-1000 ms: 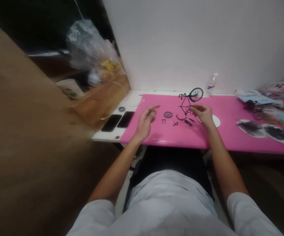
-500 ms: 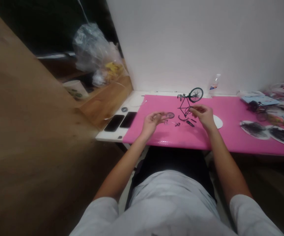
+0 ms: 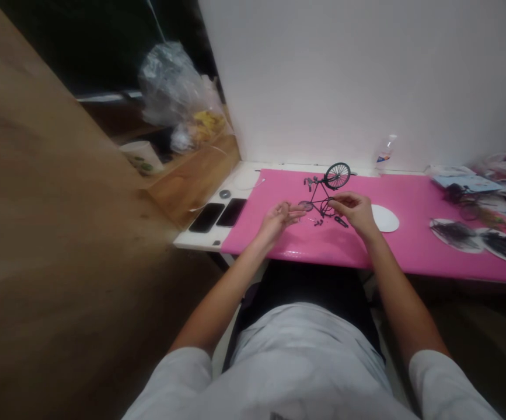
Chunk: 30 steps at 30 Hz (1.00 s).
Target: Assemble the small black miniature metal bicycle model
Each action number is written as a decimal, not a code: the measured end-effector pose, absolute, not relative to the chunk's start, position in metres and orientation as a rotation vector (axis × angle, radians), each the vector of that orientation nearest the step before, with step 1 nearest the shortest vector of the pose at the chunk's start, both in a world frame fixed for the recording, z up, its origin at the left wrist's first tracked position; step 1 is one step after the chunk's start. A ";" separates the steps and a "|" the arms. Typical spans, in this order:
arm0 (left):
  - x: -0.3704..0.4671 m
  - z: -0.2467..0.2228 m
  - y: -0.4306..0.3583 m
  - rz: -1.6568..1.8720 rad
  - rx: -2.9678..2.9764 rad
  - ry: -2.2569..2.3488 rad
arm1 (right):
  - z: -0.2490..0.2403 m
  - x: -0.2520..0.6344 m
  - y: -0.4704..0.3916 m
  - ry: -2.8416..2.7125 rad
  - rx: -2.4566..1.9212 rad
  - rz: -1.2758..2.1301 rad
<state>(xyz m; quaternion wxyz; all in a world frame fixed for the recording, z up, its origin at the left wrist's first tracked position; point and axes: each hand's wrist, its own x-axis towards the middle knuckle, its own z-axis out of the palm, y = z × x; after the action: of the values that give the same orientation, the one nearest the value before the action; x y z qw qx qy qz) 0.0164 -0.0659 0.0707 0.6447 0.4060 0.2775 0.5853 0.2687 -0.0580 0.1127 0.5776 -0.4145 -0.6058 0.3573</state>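
My right hand (image 3: pixel 352 211) is closed in a pinch on a black miniature bicycle (image 3: pixel 317 192), gripping it at the near right end of its thin frame. The bicycle is tilted, with one spoked wheel (image 3: pixel 337 175) at the far end beside the handlebar (image 3: pixel 309 183). My left hand (image 3: pixel 279 220) has its fingers stretched to the right, thumb apart, and nothing shows in it. Its fingertips are close to a small grey wheel (image 3: pixel 306 206), which seems to lie on the table. Small dark parts (image 3: pixel 318 223) and a black elongated piece (image 3: pixel 341 221) lie nearer me.
A white round plate (image 3: pixel 386 219) is right of my right hand. Farther right, plates of black parts (image 3: pixel 504 242) and plastic packets stand on the pink table cover (image 3: pixel 296 245). Two phones (image 3: pixel 231 212) lie at the left. A clear bottle (image 3: pixel 386 150) stands by the wall.
My right hand has brought the bicycle a little left and toward me, closer to my left hand. My left hand has shifted slightly right; its fingers remain extended.
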 end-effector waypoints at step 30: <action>0.024 0.065 -0.064 1.229 0.816 0.580 | 0.110 0.249 -0.066 -1.546 -0.978 0.760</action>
<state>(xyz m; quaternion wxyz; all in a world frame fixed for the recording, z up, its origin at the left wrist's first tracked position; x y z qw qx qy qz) 0.0243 -0.0638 0.0646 0.7021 0.3666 0.2605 0.5520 0.2493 -0.0658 0.1098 0.5483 -0.4128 -0.6528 0.3207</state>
